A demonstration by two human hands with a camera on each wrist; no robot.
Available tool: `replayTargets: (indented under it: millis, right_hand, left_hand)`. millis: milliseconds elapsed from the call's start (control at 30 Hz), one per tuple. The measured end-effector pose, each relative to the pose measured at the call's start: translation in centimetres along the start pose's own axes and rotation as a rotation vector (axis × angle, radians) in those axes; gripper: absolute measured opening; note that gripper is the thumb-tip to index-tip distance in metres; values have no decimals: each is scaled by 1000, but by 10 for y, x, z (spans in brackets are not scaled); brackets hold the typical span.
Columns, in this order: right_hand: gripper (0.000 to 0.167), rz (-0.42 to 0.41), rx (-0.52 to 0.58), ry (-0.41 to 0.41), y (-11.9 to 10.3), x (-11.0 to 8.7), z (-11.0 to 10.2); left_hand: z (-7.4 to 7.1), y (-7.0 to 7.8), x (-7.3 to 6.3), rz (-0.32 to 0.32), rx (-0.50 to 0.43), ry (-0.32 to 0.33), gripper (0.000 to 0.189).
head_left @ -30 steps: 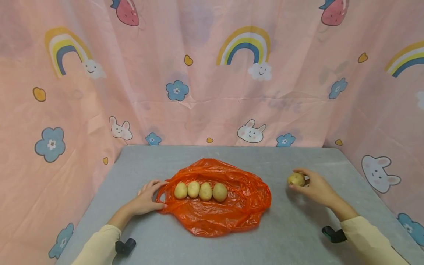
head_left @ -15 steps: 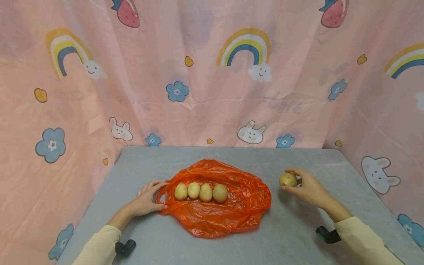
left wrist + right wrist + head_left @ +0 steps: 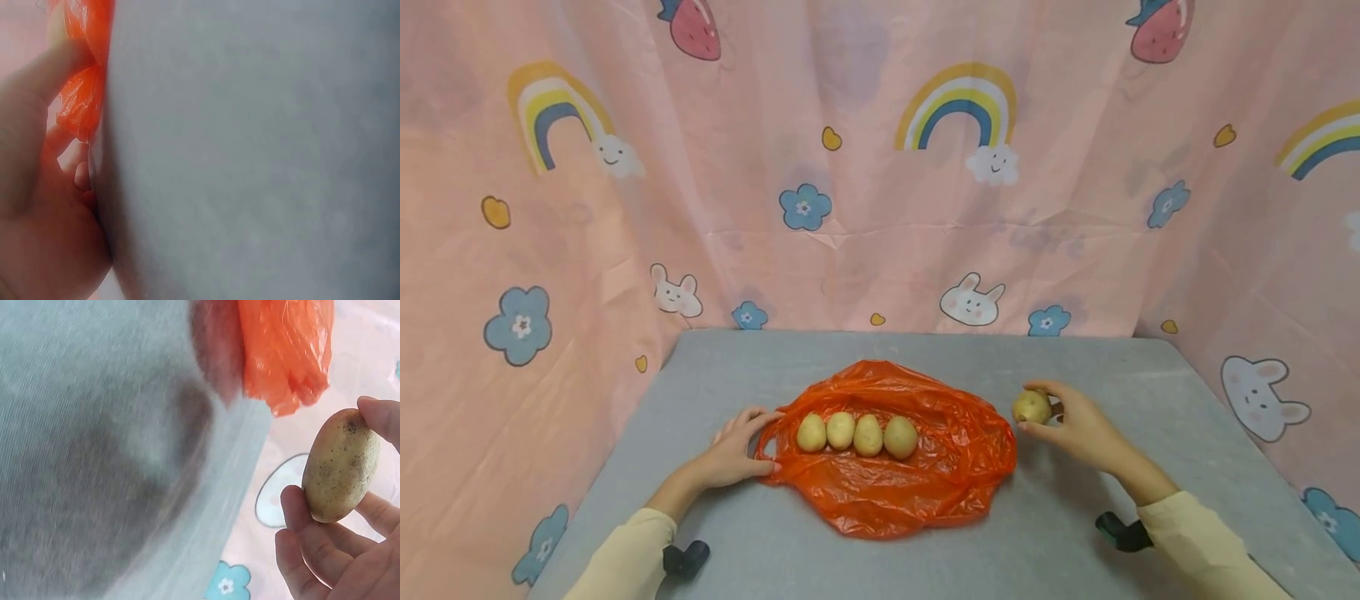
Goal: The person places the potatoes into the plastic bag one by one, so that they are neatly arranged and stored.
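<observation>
My right hand (image 3: 1081,427) pinches a potato (image 3: 1032,407) between thumb and fingers, just off the right end of a spread orange plastic bag (image 3: 887,496). In the right wrist view the potato (image 3: 341,465) is oval with dark specks, held above the table. Several more potatoes lie in a row on the bag, the rightmost potato (image 3: 900,437) near its middle. At the bag's left end, my left hand (image 3: 730,454) rests with thumb and fingers spread apart, their tips touching the handle part. The left wrist view has the thumb lying against the orange plastic (image 3: 87,94).
Both hands work over a grey table (image 3: 760,558). Pink curtains (image 3: 865,275) with rainbows, rabbits and flowers stand behind and at both sides. A black wrist device (image 3: 685,560) sits at the left sleeve, and another black device (image 3: 1122,532) at the right.
My right hand has moved left with the potato, from well right of the bag to close beside its right edge. My left hand and the potatoes on the bag stay put.
</observation>
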State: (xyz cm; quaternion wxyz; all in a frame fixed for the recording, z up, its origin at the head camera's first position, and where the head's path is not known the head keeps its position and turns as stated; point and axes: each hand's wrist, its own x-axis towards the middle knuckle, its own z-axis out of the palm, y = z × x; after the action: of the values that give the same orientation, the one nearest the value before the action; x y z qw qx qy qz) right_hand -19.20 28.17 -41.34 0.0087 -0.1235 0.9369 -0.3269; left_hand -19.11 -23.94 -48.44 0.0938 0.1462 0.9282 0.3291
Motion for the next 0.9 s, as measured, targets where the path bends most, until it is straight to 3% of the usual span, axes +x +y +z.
replayTargets:
  millis: [267, 900]
  right_hand:
    - [60, -46, 22, -2, -9, -2, 7]
    - [59, -31, 18, -21, -24, -2, 17]
  left_hand:
    - [0, 1, 1, -6, 2, 2, 78]
    - [0, 1, 0, -16, 8, 0, 77]
